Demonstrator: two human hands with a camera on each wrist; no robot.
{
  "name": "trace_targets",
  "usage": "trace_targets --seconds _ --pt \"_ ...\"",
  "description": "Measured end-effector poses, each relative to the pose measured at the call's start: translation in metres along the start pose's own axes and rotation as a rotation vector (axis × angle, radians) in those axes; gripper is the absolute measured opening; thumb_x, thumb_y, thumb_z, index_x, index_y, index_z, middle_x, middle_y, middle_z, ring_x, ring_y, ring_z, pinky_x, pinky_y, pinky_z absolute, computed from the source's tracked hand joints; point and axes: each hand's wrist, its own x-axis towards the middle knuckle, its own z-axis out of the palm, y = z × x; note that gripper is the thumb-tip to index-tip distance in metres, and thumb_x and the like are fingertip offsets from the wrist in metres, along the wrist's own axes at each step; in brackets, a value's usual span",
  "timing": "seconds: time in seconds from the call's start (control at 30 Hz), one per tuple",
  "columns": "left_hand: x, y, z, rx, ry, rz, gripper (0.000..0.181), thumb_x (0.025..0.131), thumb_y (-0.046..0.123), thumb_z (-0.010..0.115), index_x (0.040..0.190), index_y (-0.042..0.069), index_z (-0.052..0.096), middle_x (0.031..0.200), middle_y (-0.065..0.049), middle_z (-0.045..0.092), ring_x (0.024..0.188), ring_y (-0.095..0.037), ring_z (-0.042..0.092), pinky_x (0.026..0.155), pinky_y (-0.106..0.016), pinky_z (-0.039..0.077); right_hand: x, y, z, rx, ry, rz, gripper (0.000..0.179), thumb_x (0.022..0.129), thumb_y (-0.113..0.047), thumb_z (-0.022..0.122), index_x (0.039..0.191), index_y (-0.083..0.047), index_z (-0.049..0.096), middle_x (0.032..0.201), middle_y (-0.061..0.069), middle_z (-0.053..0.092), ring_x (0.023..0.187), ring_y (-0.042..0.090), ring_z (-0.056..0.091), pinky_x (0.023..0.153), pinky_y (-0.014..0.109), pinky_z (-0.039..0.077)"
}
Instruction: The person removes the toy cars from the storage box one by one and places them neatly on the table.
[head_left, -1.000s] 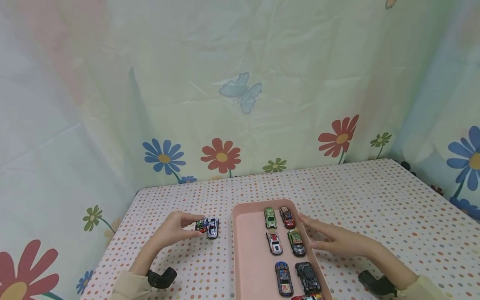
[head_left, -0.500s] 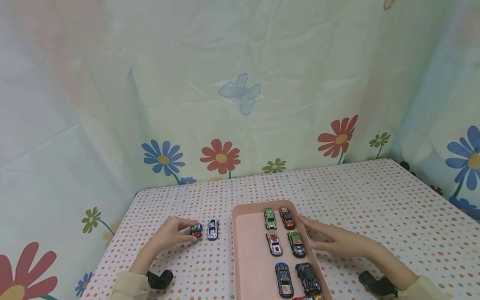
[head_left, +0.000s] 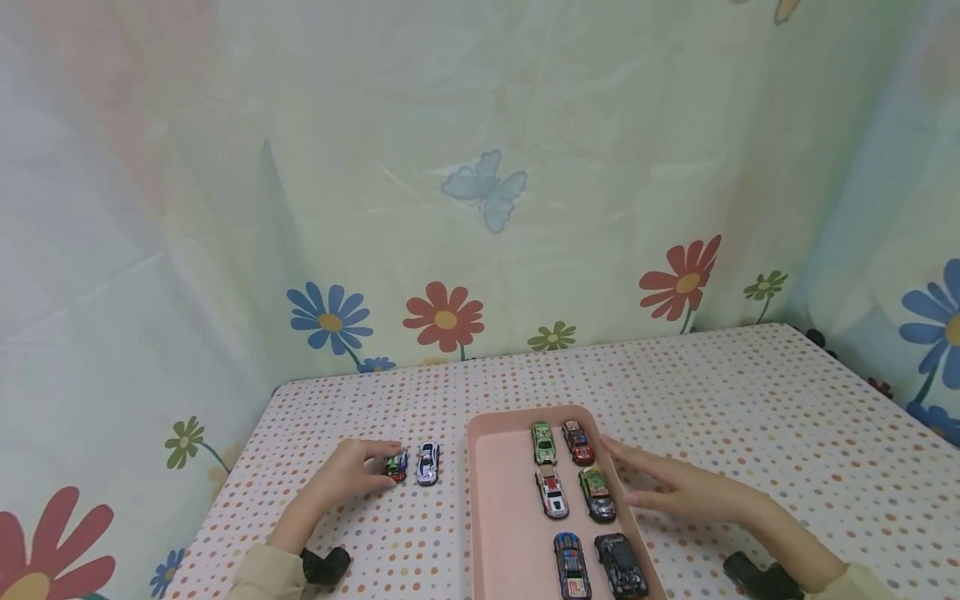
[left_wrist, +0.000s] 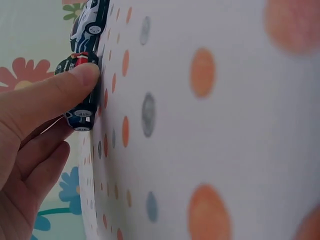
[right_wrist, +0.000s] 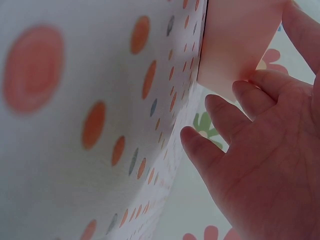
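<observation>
My left hand (head_left: 347,475) pinches a dark multicoloured toy car (head_left: 396,465) between thumb and fingers, low at the tabletop. Just to its right stands a white toy car (head_left: 428,463) with dark markings. The left wrist view shows the thumb over the side of the held toy car (left_wrist: 83,111), with the white toy car (left_wrist: 92,22) beyond it. At the right side of a pink tray (head_left: 504,508), my right hand (head_left: 693,490) rests its outstretched fingertips by the rim. Seen from the right wrist, those fingers are spread against the tray's outer wall (right_wrist: 232,45).
Inside the tray, several toy cars stand in two columns on the right, among them a green one (head_left: 543,443), a white-and-red one (head_left: 552,492) and a black one (head_left: 621,567). The dotted table (head_left: 712,383) backs onto a flowered curtain (head_left: 585,167).
The dark toy car in my left hand has moved left and down, from overlapping the white car to standing beside it. My right hand stays at the tray.
</observation>
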Motion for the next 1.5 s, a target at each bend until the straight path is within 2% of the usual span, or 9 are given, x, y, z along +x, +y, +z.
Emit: trace_targets --seconds 0.17,0.4,0.57,0.67,0.87,1.0,1.17,1.33,1.5 --pt "-0.002 -0.001 0.000 0.054 -0.012 0.015 0.047 0.075 0.009 0.078 0.120 0.003 0.063 0.124 -0.012 0.057 0.118 -0.032 0.049 0.094 -0.047 0.040 0.002 0.000 0.002 0.014 -0.006 0.003 0.071 0.097 -0.033 0.052 0.148 0.000 0.016 0.148 0.027 0.016 0.129 0.049 0.021 0.091 0.060 0.035" --pt "-0.005 0.001 0.000 0.065 -0.019 0.034 0.047 0.076 0.010 0.078 0.120 0.001 0.063 0.133 -0.014 0.049 0.122 -0.036 0.043 0.095 -0.050 0.036 0.004 0.001 0.002 -0.022 -0.004 -0.004 0.073 0.096 -0.036 0.052 0.149 -0.001 0.016 0.148 0.026 0.016 0.130 0.047 0.021 0.091 0.061 0.034" --pt "-0.003 0.009 0.000 0.077 0.005 0.046 0.046 0.079 0.013 0.076 0.121 0.000 0.062 0.136 -0.013 0.047 0.123 -0.035 0.042 0.095 -0.050 0.037 0.005 0.000 0.000 -0.029 -0.003 -0.010 0.072 0.096 -0.036 0.051 0.149 -0.001 0.016 0.148 0.026 0.016 0.130 0.047 0.021 0.091 0.061 0.034" --pt "0.003 0.020 0.000 0.085 0.045 0.076 0.047 0.081 0.013 0.074 0.124 0.002 0.060 0.134 -0.011 0.049 0.121 -0.031 0.046 0.093 -0.048 0.040 0.005 -0.001 0.000 -0.025 -0.002 -0.007 0.072 0.096 -0.035 0.051 0.148 0.000 0.016 0.148 0.027 0.017 0.130 0.047 0.021 0.092 0.062 0.033" --pt "0.024 0.059 -0.001 0.066 0.139 0.168 0.046 0.084 0.014 0.071 0.127 0.004 0.058 0.127 -0.009 0.056 0.116 -0.025 0.051 0.091 -0.042 0.043 0.004 -0.004 -0.001 -0.021 0.000 -0.005 0.073 0.096 -0.035 0.052 0.148 0.001 0.015 0.148 0.027 0.016 0.130 0.048 0.021 0.091 0.062 0.033" --pt "0.042 0.091 0.000 0.026 0.153 0.207 0.043 0.087 0.018 0.069 0.126 0.004 0.059 0.124 -0.008 0.058 0.115 -0.023 0.052 0.091 -0.039 0.044 0.004 -0.003 -0.002 -0.013 -0.001 -0.002 0.072 0.096 -0.034 0.052 0.148 0.001 0.016 0.147 0.028 0.016 0.129 0.049 0.021 0.091 0.063 0.033" --pt "0.070 0.120 0.008 -0.081 0.110 0.211 0.039 0.091 0.022 0.064 0.125 0.004 0.060 0.123 -0.008 0.059 0.113 -0.020 0.054 0.089 -0.033 0.045 0.002 -0.001 -0.002 0.003 -0.002 -0.001 0.072 0.097 -0.033 0.051 0.148 0.002 0.015 0.147 0.028 0.015 0.129 0.049 0.020 0.091 0.063 0.033" --pt "0.095 0.137 0.027 -0.187 0.047 0.191 0.034 0.093 0.022 0.061 0.121 0.002 0.062 0.117 -0.009 0.062 0.104 -0.018 0.059 0.084 -0.026 0.047 0.001 0.001 0.000 0.007 -0.001 -0.009 0.072 0.097 -0.033 0.051 0.147 0.003 0.015 0.147 0.029 0.015 0.129 0.049 0.021 0.091 0.062 0.033" --pt "0.113 0.144 0.049 -0.163 -0.039 0.199 0.029 0.092 0.016 0.062 0.117 0.000 0.065 0.110 -0.008 0.065 0.098 -0.016 0.062 0.081 -0.023 0.047 0.001 0.002 0.001 0.017 -0.003 -0.009 0.072 0.097 -0.033 0.052 0.147 0.003 0.015 0.147 0.029 0.015 0.129 0.050 0.020 0.090 0.062 0.034"
